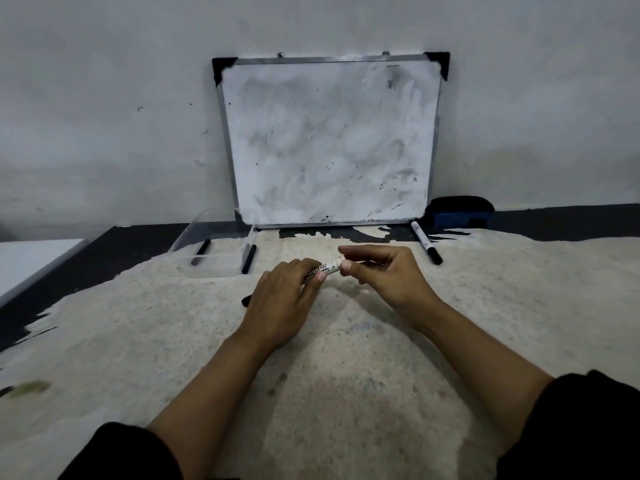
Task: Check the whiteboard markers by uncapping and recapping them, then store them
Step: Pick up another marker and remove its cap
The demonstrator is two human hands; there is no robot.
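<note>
Gripping white printed marker (323,268) at both ends, left hand (284,299) on barrel, right hand (377,275) pinching hidden cap end | likely uncapping | clear plastic tray (214,252) waits nearby for storing.

A smudged whiteboard (329,140) leans on the wall, an eraser (460,211) just beside it.

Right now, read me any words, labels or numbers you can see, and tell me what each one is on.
"arker": upside-down black print on the white whiteboard marker held between the left hand and right hand; the left hand's fingers hide the start of the word.
Black print on the white marker lying near the blue and black board eraser: too small to read.
Smudged whiteboard: ink smears only, no writing.
</note>
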